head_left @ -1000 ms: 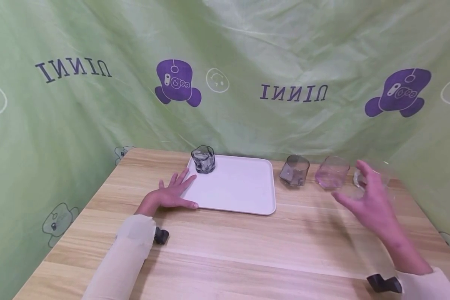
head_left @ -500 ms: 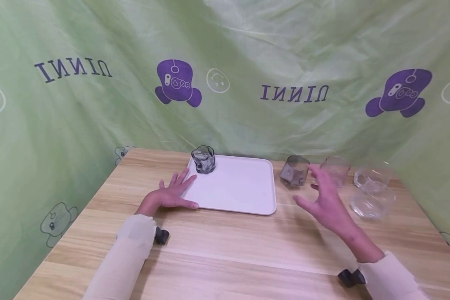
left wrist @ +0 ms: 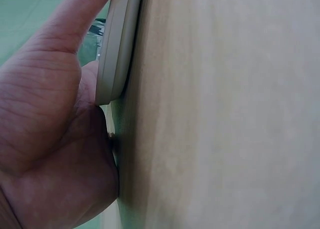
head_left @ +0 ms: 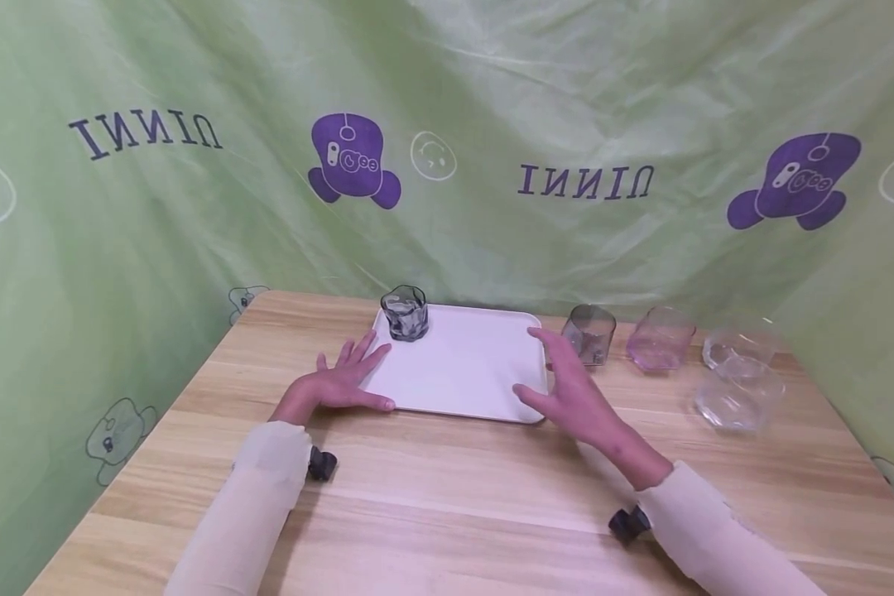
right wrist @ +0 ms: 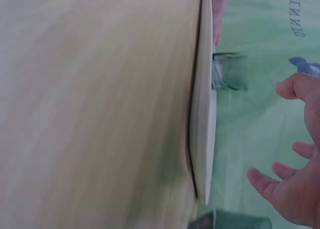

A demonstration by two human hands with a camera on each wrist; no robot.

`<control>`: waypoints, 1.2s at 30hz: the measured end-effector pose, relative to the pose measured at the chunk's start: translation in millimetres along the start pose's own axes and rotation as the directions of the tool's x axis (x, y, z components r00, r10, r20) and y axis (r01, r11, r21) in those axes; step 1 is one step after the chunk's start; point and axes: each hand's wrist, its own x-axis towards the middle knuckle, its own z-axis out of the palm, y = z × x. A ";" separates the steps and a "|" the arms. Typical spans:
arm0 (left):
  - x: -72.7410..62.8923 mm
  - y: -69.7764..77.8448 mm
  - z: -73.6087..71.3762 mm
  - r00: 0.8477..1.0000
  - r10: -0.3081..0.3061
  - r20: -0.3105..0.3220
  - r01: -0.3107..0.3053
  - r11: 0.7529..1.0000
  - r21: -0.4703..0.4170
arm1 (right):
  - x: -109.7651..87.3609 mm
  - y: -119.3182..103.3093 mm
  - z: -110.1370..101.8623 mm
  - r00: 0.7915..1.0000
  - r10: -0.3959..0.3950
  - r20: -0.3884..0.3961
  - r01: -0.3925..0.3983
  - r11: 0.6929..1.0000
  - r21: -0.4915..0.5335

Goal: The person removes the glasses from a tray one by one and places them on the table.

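My left hand [head_left: 340, 385] rests with spread fingers at the left edge of a white tray [head_left: 462, 364], its thumb along the front left corner. In the left wrist view the tray's rim [left wrist: 116, 54] lies against that hand. A dark grey glass [head_left: 406, 314] with a wavy shape stands at the tray's back left corner. My right hand [head_left: 575, 393] hovers over the tray's right edge, fingers spread and holding nothing. In the right wrist view its fingertips [right wrist: 260, 179] are apart from the tray. Just behind the right hand stands a smoky grey glass [head_left: 592, 331], partly hidden by it.
Right of the tray stand a pink glass [head_left: 660, 341] and two clear glasses, one behind [head_left: 741, 339] and one in front [head_left: 737, 401]. The wooden table [head_left: 447, 497] meets a green printed curtain [head_left: 477, 240] at its back.
My right hand has moved left from the clear glasses, past the pink and smoky ones, to the tray's right edge. My left hand has stayed in place.
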 end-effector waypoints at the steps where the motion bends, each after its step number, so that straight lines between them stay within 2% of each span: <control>1: 0.6 0.2 -0.1 1.000 0.002 -0.002 -0.002 1.000 -0.003 | 2.9 -1.1 3.9 1.000 -0.003 0.004 0.003 1.000 -0.005; 4: 2.5 0.2 0.6 1.000 -0.020 0.005 0.020 1.000 0.011 | 13.2 -2.7 16.0 1.000 -0.025 0.011 0.025 1.000 -0.011; 10: 4.6 1.9 -0.2 1.000 -0.014 0.009 0.014 1.000 0.026 | 34.4 -3.6 37.0 0.999 -0.027 0.024 0.028 0.999 -0.038; 14: 4.3 3.5 -0.6 1.000 -0.013 0.009 0.012 0.999 0.035 | 48.2 -4.8 47.6 0.999 0.016 0.051 -0.014 1.000 -0.026; 24: 4.1 -1.3 1.8 1.000 -0.022 -0.003 0.022 0.999 0.026 | 79.3 -10.2 73.9 0.985 0.132 0.110 -0.144 0.984 0.104; 31: 12.8 -13.8 8.4 0.999 -0.044 -0.009 0.044 0.999 0.026 | 97.0 -12.1 92.3 0.972 0.196 0.129 -0.210 0.972 0.106; 36: 12.3 -14.1 8.2 0.999 -0.052 -0.003 0.052 0.998 0.027 | 106.5 -13.8 98.4 0.965 0.225 0.134 -0.242 0.962 0.126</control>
